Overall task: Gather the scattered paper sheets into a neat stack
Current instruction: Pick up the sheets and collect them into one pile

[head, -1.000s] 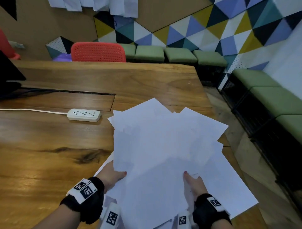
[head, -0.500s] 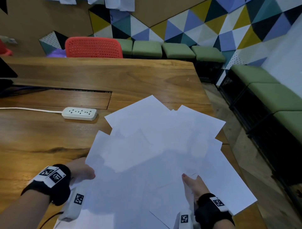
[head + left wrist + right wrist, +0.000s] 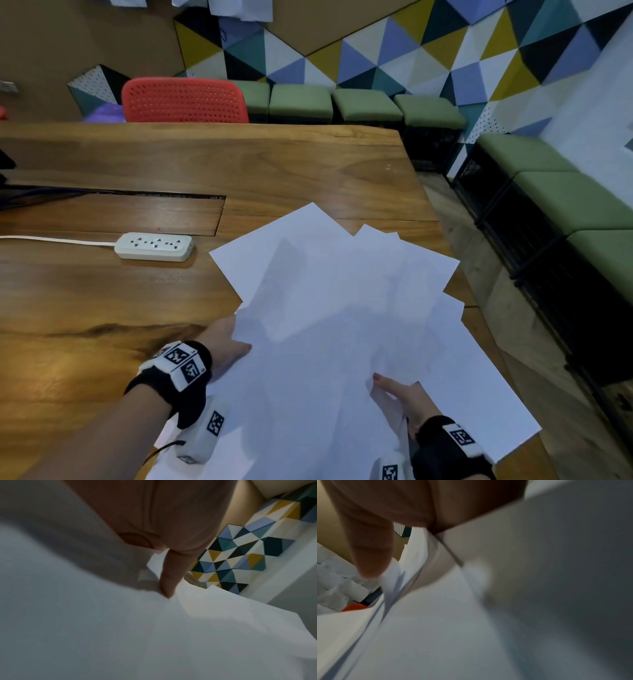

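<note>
Paper sheets [image 3: 342,325]: white, blank, many, overlapping in a loose fan with corners splayed out at several angles; lying over the near right part of the bench [image 3: 274,164], some edges overhanging its right side.

Left hand [image 3: 224,342]: at the fan's left margin, thumb on top and fingers hidden beneath, pinching the sheets' edge.

Right hand [image 3: 402,397]: at the near right, thumb laid on top, fingers under the paper, gripping several layers.

Step in hand, by judgement: sheets collected but not squared; alignment pending. Next move calls for drawing the splayed corners inward and tapping edges flush without letting the overhanging sheets slip.

Also present: power strip [image 3: 154,246], left of the sheets, apart; red chair [image 3: 185,99] beyond the bench.
</note>
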